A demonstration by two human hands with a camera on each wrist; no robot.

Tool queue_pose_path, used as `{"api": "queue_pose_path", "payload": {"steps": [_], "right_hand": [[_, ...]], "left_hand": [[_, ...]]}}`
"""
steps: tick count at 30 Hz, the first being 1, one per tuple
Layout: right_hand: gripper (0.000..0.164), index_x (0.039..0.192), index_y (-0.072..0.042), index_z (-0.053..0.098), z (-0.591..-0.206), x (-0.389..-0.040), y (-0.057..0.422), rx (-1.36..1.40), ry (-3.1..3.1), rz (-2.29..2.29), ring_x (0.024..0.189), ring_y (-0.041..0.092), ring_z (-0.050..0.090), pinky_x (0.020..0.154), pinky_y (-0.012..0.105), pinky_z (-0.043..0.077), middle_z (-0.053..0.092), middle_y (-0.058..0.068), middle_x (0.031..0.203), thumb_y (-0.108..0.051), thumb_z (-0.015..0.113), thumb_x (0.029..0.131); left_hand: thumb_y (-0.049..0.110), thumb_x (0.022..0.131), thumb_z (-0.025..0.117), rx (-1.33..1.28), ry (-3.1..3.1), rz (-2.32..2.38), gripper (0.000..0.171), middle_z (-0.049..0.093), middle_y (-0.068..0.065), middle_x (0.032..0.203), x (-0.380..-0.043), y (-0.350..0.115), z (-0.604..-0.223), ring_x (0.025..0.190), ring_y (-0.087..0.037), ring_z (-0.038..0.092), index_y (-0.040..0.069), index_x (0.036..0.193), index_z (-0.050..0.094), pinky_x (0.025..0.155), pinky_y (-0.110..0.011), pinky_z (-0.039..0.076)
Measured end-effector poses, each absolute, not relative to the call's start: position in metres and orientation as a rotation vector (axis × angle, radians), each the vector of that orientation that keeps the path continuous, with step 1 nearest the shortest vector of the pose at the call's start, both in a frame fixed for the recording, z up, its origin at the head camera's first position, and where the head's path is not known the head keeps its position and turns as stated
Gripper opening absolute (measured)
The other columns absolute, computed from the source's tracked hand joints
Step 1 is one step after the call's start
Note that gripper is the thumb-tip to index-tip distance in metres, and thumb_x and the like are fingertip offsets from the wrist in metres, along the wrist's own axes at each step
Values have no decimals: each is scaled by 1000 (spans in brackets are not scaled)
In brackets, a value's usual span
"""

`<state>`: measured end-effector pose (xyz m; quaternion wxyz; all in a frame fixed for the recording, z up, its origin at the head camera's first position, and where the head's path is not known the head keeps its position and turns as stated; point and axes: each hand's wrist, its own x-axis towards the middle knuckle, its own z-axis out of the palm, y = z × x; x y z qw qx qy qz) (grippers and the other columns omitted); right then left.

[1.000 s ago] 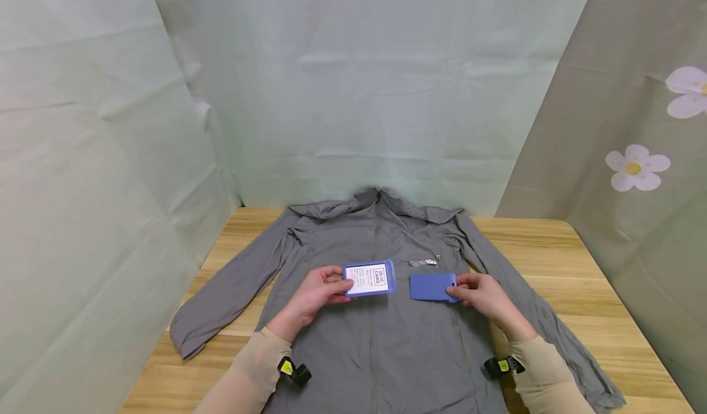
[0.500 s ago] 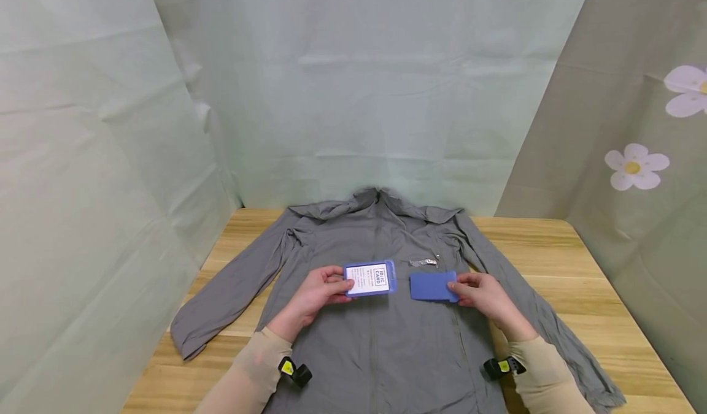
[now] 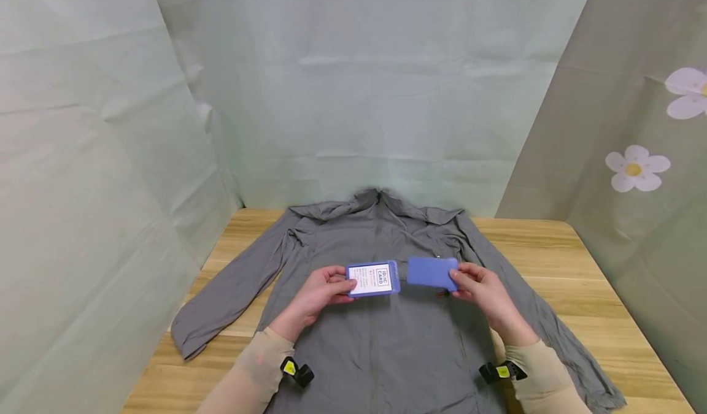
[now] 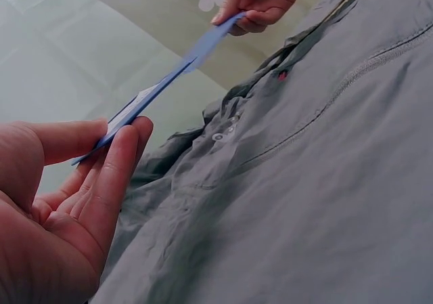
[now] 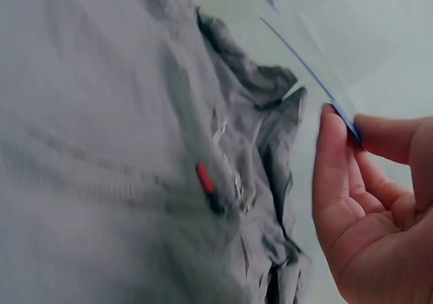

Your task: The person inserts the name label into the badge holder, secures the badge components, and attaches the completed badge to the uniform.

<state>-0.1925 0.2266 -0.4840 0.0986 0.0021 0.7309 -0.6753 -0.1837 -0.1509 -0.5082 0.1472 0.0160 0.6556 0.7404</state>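
My left hand [image 3: 316, 292] pinches a blue badge holder [image 3: 373, 278] between thumb and fingers. A white insert printed "ID/IC CARD" faces up in it. In my right hand [image 3: 487, 292] is a plain blue card-sized plate [image 3: 431, 272], pinched at its right end. The two blue pieces are held level above a grey jacket [image 3: 348, 340], with a narrow gap between them in the head view. From the left wrist, the badge holder [image 4: 139, 106] appears nearly edge-on. The right wrist view shows the plate [image 5: 304, 61] as a thin edge.
The jacket lies spread on a wooden table [image 3: 544, 248], collar at the far side. A small clip [image 4: 220, 136] lies on its chest, hidden behind the plate in the head view. Near it is a red zip pull [image 5: 205, 178]. Pale cloth walls [image 3: 364, 95] enclose the table.
My right hand has lifted the blue plate up and away, so it now covers the clip in the head view. My left hand, with the badge holder, has shifted slightly right.
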Motion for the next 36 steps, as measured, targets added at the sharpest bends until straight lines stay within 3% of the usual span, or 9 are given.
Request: {"api": "queue_pose_path", "payload": {"steps": [9,16,25,36], "right_hand": [[40,133,14,56,-473,-185,213,-22,2149,-2066,82,12,68,78,25,61,69,3,97,-16,66,109],[39,133,15,57,-472,-181,207,-83,2151,-2025,85,25,75,83,33,63,71,7,99,-15,67,109],[35,130,14,59,-472,-180,204,-78,2162,-1985,82,15,70,81,31,63,70,6,98,-13,67,108],[40,135,14,57,-473,-179,204,-108,2187,-1932,85,14,70,84,36,64,70,8,104,-15,67,108]], "left_hand": [[3,100,75,67,1888,2125,25,77,-14,100,-184,-148,-509,83,-18,76,-9,117,61,77,-35,66],[3,100,74,77,1873,2121,25,77,-14,100,-183,-144,-509,83,-18,76,-9,117,61,78,-37,66],[0,100,73,95,1845,2136,23,76,-10,96,-181,-139,-505,81,-17,76,-8,117,60,76,-34,66],[3,101,73,104,1853,2115,25,77,-11,97,-179,-139,-503,83,-20,78,-8,118,60,77,-34,66]]}}
